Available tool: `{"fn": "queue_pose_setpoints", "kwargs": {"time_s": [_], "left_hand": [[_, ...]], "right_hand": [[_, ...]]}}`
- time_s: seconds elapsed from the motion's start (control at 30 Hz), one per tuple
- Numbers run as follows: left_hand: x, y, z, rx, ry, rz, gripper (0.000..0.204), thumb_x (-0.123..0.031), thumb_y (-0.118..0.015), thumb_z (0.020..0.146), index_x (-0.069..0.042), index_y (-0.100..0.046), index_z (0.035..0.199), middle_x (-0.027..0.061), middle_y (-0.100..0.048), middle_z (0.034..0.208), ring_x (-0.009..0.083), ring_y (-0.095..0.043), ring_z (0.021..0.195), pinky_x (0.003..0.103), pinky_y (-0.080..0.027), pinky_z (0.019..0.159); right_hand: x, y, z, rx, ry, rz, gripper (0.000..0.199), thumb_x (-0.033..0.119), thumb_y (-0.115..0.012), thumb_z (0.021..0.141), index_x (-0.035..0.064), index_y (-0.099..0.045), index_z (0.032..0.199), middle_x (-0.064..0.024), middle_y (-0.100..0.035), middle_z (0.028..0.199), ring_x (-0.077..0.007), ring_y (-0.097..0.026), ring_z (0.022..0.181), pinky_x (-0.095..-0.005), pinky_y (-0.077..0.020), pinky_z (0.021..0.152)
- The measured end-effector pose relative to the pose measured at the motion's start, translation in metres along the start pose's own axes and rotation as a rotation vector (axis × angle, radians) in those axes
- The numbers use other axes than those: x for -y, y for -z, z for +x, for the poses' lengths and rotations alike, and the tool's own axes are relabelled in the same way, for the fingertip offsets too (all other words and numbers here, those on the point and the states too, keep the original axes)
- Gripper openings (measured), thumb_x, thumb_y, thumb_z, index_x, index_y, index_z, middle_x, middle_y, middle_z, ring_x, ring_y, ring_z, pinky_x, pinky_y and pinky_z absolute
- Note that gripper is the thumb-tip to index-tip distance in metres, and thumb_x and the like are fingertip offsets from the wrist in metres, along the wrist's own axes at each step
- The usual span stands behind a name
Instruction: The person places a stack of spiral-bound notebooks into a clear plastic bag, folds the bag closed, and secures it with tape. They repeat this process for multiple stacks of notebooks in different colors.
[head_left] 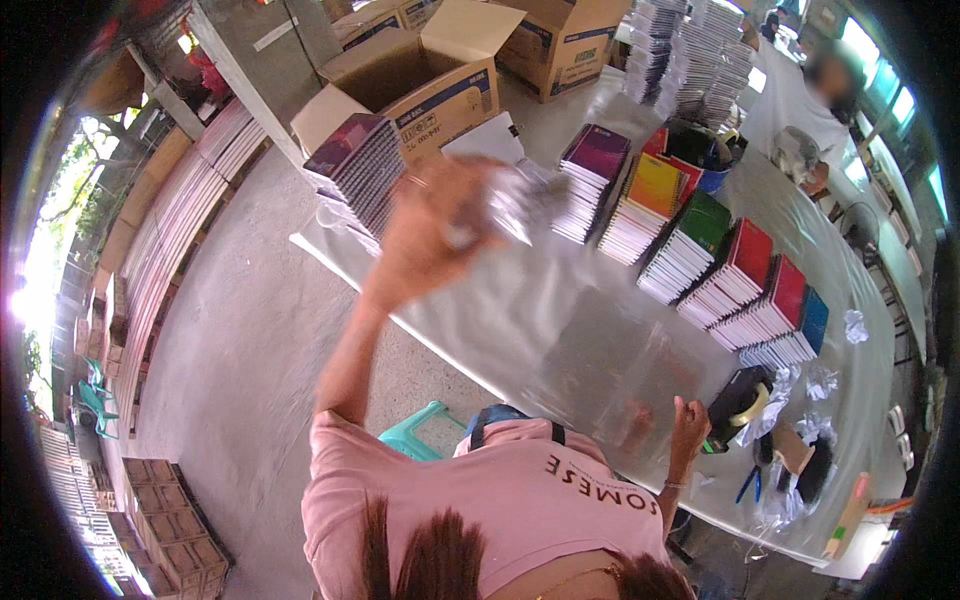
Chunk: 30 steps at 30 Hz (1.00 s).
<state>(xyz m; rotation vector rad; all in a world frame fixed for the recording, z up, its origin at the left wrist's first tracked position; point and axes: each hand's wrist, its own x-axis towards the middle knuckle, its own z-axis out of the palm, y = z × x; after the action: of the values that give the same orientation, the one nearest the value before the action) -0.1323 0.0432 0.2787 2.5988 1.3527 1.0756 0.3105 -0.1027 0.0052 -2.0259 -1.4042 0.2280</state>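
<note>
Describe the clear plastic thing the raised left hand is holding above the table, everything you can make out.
The clear plastic wrapper looks like thin, glossy film, crumpled and catching white glare. It is motion-blurred, so its exact shape and any contents cannot be told. The left hand grips its near end, lifted above the shiny table. It hangs in front of the notebook stacks, apparently touching only the hand.
</note>
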Motion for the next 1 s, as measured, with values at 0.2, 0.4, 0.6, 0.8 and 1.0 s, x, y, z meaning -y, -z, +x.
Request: {"fn": "queue_pose_setpoints", "kwargs": {"time_s": [0.2, 0.4, 0.6, 0.8, 1.0], "left_hand": [[0.120, 0.083, 0.004, -0.276, 0.034, 0.373, 0.071, 0.006, -0.074, 0.071, -0.008, -0.049, 0.135, 0.0102, -0.043, 0.145, 0.0298, -0.032, 0.141, 0.044, -0.029, 0.116], [0.209, 0.086, -0.051, -0.284, 0.215, 0.161, 0.067, 0.011, -0.071, 0.068, -0.008, -0.050, 0.129, 0.0116, -0.047, 0.140, 0.0299, -0.022, 0.146, 0.044, -0.020, 0.119], [0.209, 0.094, -0.053, -0.262, 0.132, 0.258, 0.066, 0.011, -0.072, 0.066, -0.006, -0.050, 0.125, 0.0138, -0.049, 0.135, 0.0316, -0.027, 0.143, 0.045, -0.021, 0.118], [0.229, 0.110, -0.070, -0.110, 0.012, 0.369, 0.061, 0.006, -0.064, 0.077, -0.008, -0.045, 0.133, 0.0148, -0.039, 0.145, 0.0326, -0.031, 0.139, 0.048, -0.024, 0.116], [0.124, 0.043, -0.052, -0.160, 0.008, 0.298, 0.054, 0.002, -0.060, 0.081, -0.011, -0.048, 0.132, 0.0119, -0.032, 0.152, 0.0321, -0.018, 0.146, 0.057, -0.020, 0.117]], "right_hand": [[0.020, -0.017, 0.008, 0.067, 0.053, 0.148, 0.040, 0.024, -0.071, 0.087, -0.0009, -0.046, 0.068, -0.0145, -0.045, 0.060, -0.0282, -0.040, 0.054, -0.0384, -0.0380, 0.055], [0.034, -0.041, -0.003, 0.211, 0.063, 0.071, 0.037, 0.030, -0.068, 0.088, -0.0015, -0.055, 0.075, -0.0178, -0.056, 0.070, -0.0332, -0.055, 0.065, -0.0412, -0.0425, 0.061], [0.043, -0.044, -0.014, 0.236, 0.031, 0.026, 0.037, 0.034, -0.065, 0.089, -0.0003, -0.057, 0.079, -0.0190, -0.059, 0.076, -0.0383, -0.057, 0.071, -0.0451, -0.0428, 0.064], [0.044, -0.057, -0.018, 0.103, -0.022, 0.001, 0.028, 0.029, -0.066, 0.088, 0.0028, -0.059, 0.081, -0.0139, -0.062, 0.085, -0.0375, -0.056, 0.086, -0.0470, -0.0443, 0.076], [0.026, -0.045, -0.034, -0.212, -0.014, 0.012, 0.021, 0.022, -0.066, 0.086, 0.0014, -0.061, 0.082, -0.0174, -0.061, 0.090, -0.0382, -0.056, 0.092, -0.0474, -0.0438, 0.080]]}}
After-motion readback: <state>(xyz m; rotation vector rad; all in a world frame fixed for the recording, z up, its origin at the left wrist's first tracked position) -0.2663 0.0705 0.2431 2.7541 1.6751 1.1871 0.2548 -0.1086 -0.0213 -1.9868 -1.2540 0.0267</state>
